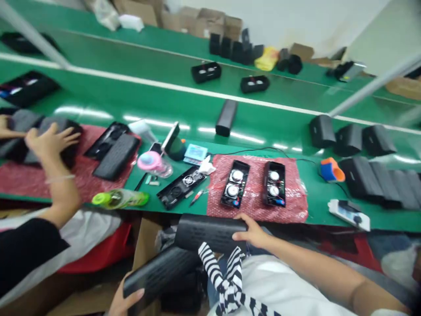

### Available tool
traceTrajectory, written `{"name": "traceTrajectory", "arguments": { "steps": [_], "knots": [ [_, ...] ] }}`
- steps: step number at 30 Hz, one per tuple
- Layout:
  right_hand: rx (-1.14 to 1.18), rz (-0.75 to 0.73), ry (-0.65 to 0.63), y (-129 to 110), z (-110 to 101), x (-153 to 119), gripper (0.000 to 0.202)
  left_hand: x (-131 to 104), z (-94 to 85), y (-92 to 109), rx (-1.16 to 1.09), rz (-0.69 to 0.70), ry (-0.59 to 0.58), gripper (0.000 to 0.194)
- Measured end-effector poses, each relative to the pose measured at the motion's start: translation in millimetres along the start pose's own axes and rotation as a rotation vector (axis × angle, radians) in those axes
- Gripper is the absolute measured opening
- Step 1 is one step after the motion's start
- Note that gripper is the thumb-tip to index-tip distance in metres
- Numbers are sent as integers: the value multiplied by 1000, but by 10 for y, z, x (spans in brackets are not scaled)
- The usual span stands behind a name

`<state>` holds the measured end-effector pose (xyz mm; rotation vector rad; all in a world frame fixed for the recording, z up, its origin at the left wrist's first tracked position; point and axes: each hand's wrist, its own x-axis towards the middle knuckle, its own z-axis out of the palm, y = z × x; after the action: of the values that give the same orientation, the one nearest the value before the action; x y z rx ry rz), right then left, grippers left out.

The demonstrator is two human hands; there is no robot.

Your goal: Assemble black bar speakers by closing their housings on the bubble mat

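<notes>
My left hand [126,296] grips the lower end of a black speaker casing [161,272], which slants up to the right in front of the bench. My right hand [251,230] is wrapped round the right end of a second black speaker casing [210,230], held level at the bench's front edge. The two casings meet or overlap near the middle. Just beyond them, an open casing with two round white parts [234,183] and a similar open casing [274,183] lie on pink bubble wrap [256,215]. A striped black-and-white bow [226,281] hangs at my waist.
At left, a co-worker's hand [52,140] rests on dark casings. A green-capped bottle [121,198], pink-lidded bottle [154,163], grille panel [180,186] and screwdriver [196,197] lie nearby. Casings stand in rows at right [362,180], near an orange-and-blue tape roll [332,170] and power strip [348,214].
</notes>
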<state>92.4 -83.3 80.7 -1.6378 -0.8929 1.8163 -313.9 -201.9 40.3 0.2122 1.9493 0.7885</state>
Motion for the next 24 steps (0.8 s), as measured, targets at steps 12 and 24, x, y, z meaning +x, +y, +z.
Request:
{"name": "traceTrajectory", "arguments": {
  "steps": [12,24],
  "knots": [
    [506,-358,899,295,-2613,35,59,-776,3445,1515,-359,296,-304,49],
    [686,-226,1187,960,-3476,226,28,-2033,5772,895,-213,265,-486,42]
  ]
}}
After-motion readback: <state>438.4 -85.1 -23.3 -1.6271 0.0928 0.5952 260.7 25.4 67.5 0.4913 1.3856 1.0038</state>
